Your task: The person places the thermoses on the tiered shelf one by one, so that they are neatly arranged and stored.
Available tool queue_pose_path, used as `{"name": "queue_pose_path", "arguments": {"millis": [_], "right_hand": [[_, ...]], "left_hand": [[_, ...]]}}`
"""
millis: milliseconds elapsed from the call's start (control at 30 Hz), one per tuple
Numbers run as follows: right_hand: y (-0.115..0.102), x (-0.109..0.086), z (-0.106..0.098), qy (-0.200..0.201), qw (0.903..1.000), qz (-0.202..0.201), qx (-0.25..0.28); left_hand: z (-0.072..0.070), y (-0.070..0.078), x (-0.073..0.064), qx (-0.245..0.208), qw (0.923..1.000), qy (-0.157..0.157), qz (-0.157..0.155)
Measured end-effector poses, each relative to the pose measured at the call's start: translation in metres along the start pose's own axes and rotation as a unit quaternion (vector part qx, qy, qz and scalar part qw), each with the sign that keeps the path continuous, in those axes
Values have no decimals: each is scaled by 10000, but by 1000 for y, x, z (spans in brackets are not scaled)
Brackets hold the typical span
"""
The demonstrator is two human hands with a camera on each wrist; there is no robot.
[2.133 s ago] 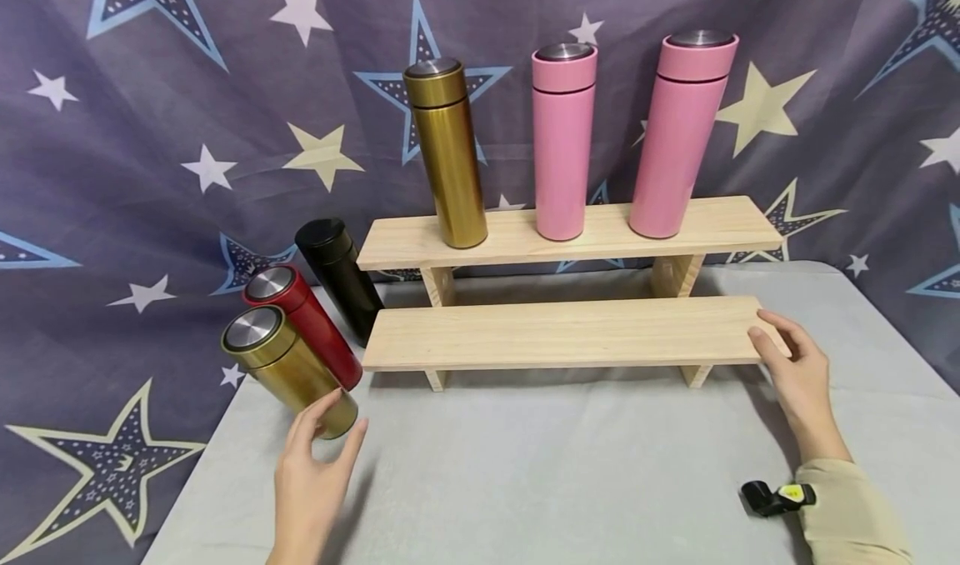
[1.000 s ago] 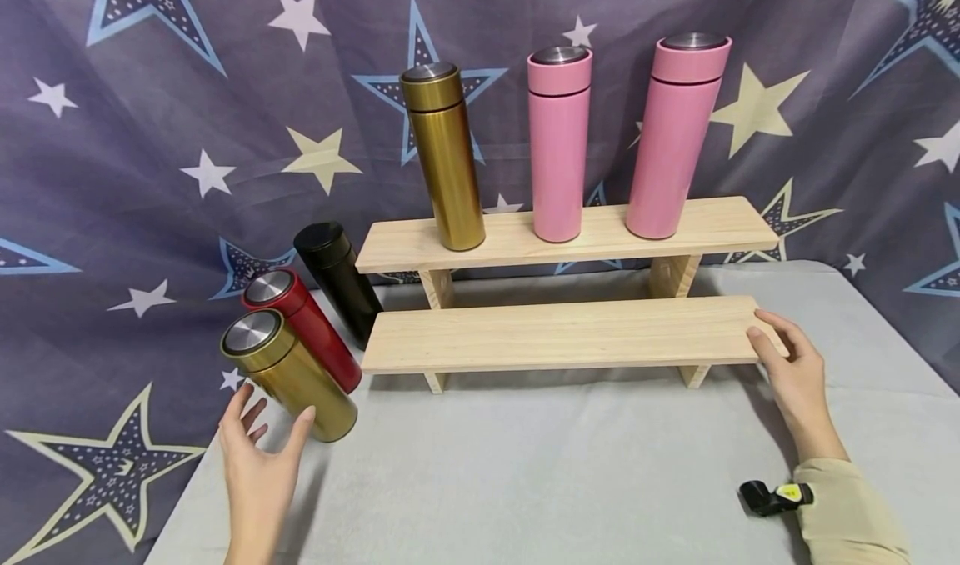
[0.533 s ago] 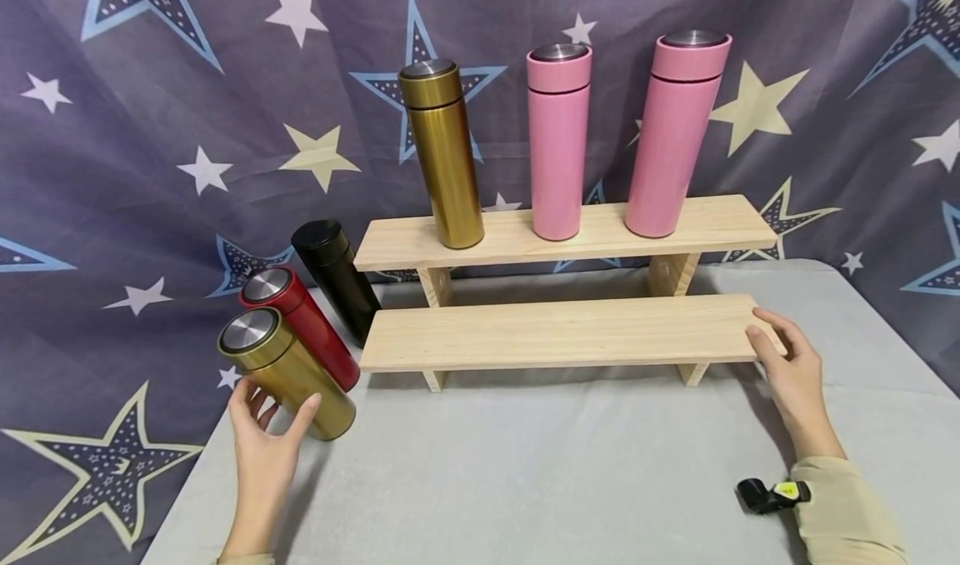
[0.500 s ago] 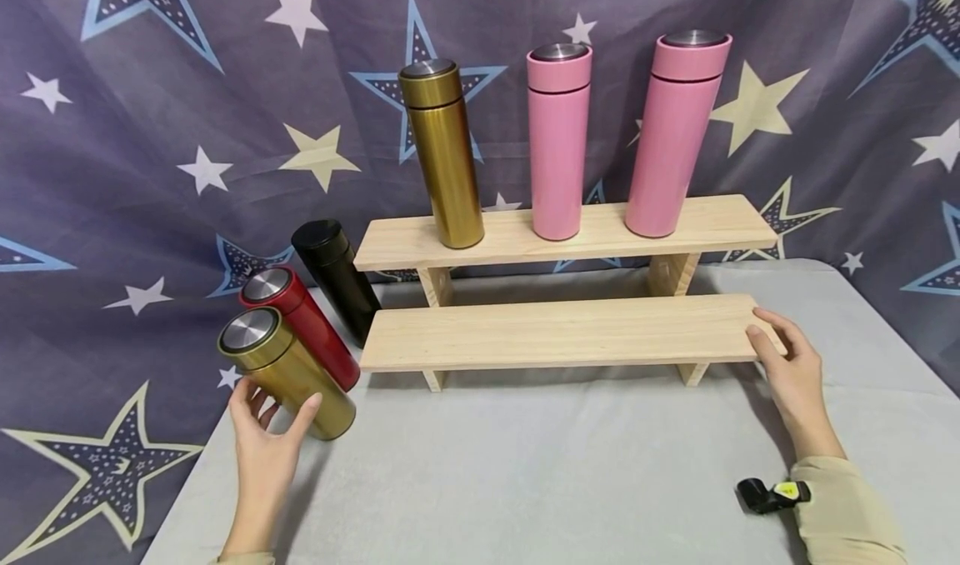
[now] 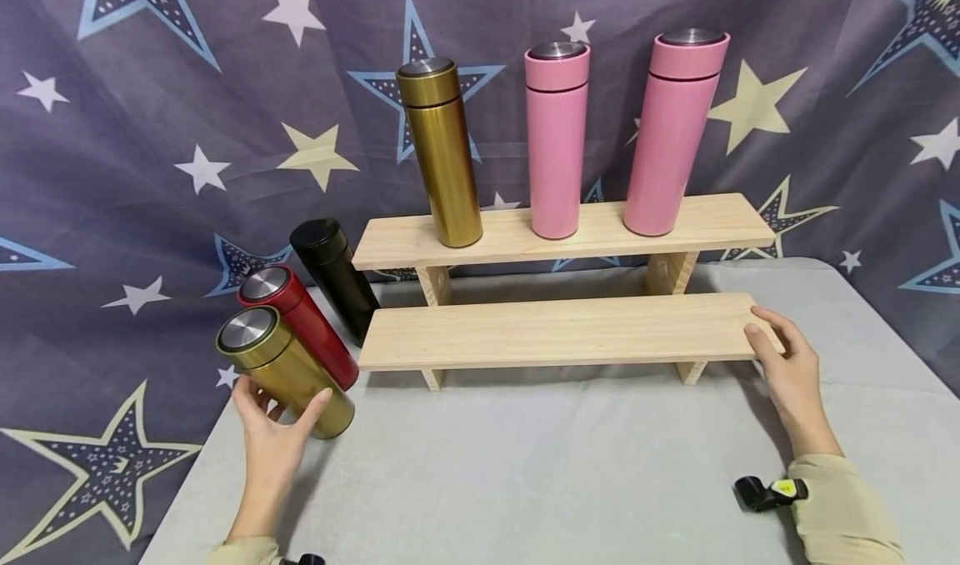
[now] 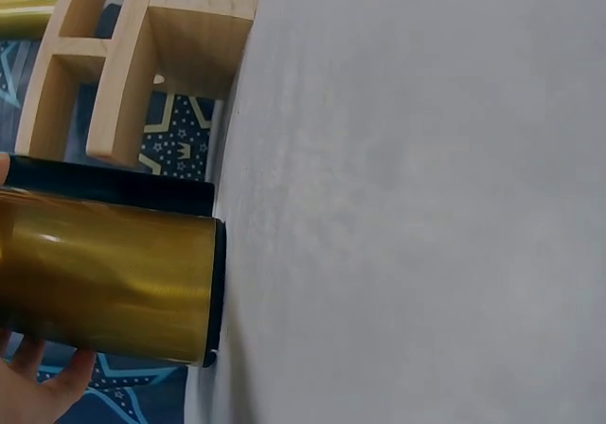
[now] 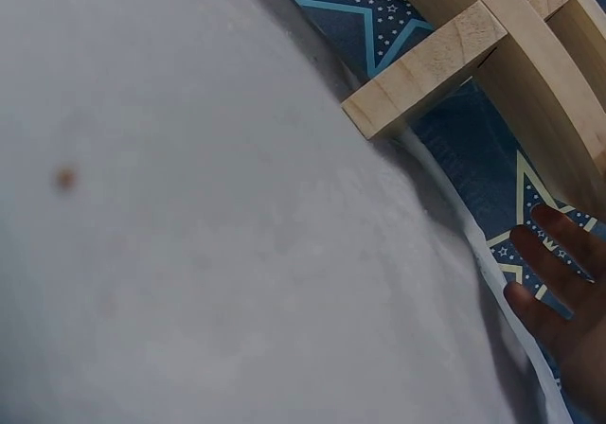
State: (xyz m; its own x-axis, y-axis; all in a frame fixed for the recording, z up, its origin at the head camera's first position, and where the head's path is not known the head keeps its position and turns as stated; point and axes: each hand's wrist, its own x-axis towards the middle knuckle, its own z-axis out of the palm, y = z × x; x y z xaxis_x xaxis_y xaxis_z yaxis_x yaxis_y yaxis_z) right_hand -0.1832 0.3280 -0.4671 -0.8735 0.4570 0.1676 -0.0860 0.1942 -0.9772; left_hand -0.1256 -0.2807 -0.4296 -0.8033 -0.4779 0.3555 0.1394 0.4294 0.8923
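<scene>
My left hand (image 5: 270,440) reaches around the lower body of a gold thermos bottle (image 5: 292,373), thumb on the near right side and fingers on the left. In the left wrist view, fingers (image 6: 43,386) lie along one side of that gold thermos bottle (image 6: 104,277), which stands on the table. Close behind it are a red thermos bottle (image 5: 315,332) and a black one (image 5: 341,277). Across the table, my right hand (image 5: 795,382) rests at the right end of the lower wooden shelf board (image 5: 558,332). Its other fingers (image 7: 554,268) stick out straight in the right wrist view.
On the upper shelf board (image 5: 510,244) stand another gold thermos bottle (image 5: 446,173) and two pink ones, the middle (image 5: 557,161) and the right (image 5: 675,144). Grey cloth (image 5: 540,465) covers the table. A star-patterned curtain (image 5: 97,190) hangs behind.
My left hand swung left from the front of the gold thermos bottle, then moved up and closed in around it. The right hand and all the bottles have stayed put.
</scene>
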Motion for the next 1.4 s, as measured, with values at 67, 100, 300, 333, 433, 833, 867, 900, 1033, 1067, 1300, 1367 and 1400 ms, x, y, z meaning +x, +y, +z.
{"name": "queue_pose_path", "arguments": {"millis": [67,100,300,333,433,833,867,900,1033,1067,1300,1367,1400], "right_hand": [[0,0,0,5,10000,18,-5],[0,0,0,8,10000,29,5],[1,0,0,27,9996,59,284],[1,0,1,32,9994,61,334],[1,0,1,27,9991,92,407],[-1,0,1,120,9983,195,538],[-1,0,1,121,9981,197,569],[-1,0,1,132,9978,207,619],[-1,0,1,138,9966,235,773],[-1,0,1,135,9964,240,796],[-1,-1,1,111,9949,252,966],[-1,-1,1,118,9949,264,962],[-1,-1,1,125,9950,273,952]], "left_hand": [[0,1,0,-10,10000,37,-7],[0,1,0,-37,10000,58,-6],[0,4,1,-403,9990,142,-104],[0,5,1,-443,9988,152,-137],[0,6,1,-510,9983,191,-198],[0,12,-4,-459,9981,413,-42],[-1,14,-4,-498,9979,421,-27],[-1,16,-5,-542,9976,431,4],[-2,26,-9,-719,9962,425,235],[-2,28,-9,-752,9958,411,314],[2,43,-17,-1074,9898,122,932],[4,47,-19,-1164,9867,32,1132],[6,49,-20,-1174,9855,-11,1225]]}}
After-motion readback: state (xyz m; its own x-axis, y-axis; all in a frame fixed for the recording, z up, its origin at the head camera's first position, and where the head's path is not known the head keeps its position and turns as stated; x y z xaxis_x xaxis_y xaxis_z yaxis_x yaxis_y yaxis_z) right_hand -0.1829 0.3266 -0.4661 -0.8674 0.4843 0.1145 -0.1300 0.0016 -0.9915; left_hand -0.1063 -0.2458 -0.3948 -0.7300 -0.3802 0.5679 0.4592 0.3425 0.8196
